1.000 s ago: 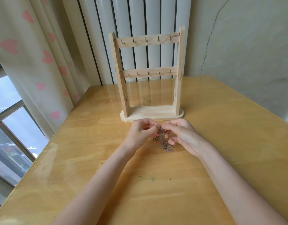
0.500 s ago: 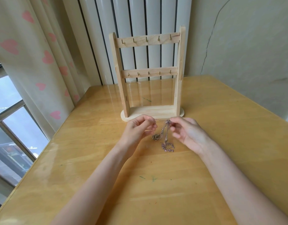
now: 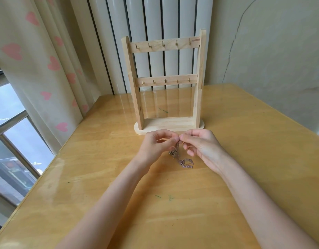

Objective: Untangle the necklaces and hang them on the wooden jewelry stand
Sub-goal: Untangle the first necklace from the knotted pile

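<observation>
A tangle of thin necklaces [image 3: 182, 158] hangs from my fingertips down to the table, its lower loops lying on the wood. My left hand [image 3: 156, 146] and my right hand [image 3: 201, 145] meet above it, each pinching the chain at the top between thumb and fingers. Just beyond my hands stands the wooden jewelry stand [image 3: 164, 83], upright, with two crossbars of small brass hooks. Every hook is bare.
The yellow wooden table [image 3: 83, 177] runs to a left edge by a window [image 3: 13, 141] and a heart-print curtain [image 3: 38, 60]. A white ribbed radiator [image 3: 155, 20] and a cracked wall stand behind the stand.
My hands spread apart and lifted the chain half a second ago, then came back together. More of the necklace now lies stretched on the table than a second ago.
</observation>
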`<action>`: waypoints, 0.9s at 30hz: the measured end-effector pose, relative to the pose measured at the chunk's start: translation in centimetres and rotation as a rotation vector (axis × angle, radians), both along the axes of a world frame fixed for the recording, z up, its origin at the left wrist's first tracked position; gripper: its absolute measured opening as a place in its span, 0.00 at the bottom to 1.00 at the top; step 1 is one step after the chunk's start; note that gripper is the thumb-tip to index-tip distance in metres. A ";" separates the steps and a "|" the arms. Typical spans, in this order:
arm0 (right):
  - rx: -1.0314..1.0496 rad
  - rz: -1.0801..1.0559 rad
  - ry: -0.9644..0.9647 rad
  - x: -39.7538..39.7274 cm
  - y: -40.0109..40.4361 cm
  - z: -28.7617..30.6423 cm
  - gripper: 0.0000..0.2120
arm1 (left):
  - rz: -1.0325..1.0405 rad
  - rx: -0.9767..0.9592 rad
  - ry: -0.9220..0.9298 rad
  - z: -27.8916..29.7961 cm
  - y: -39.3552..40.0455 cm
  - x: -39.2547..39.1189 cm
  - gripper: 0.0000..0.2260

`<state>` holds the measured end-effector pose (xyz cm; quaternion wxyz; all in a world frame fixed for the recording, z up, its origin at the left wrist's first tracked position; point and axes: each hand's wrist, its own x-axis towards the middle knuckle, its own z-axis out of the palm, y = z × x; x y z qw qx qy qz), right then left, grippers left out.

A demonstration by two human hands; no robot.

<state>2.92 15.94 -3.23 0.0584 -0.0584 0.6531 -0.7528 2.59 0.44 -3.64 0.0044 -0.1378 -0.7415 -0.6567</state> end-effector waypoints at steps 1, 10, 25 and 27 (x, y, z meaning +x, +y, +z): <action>0.003 -0.006 0.005 0.0 0.0 0.0 0.02 | -0.002 -0.016 0.006 0.1 0.0 0.0 0.03; 0.153 -0.058 0.067 -0.2 -0.1 -0.4 0.05 | 0.067 -0.187 0.087 -0.3 -0.1 -0.4 0.06; 0.427 -0.011 0.183 -0.8 -0.2 -0.8 0.10 | -0.057 0.043 -0.261 -0.7 0.3 0.1 0.08; 0.463 -0.062 0.207 -0.9 -0.1 -1.0 0.09 | -0.001 -0.102 -0.134 -0.7 0.6 0.1 0.09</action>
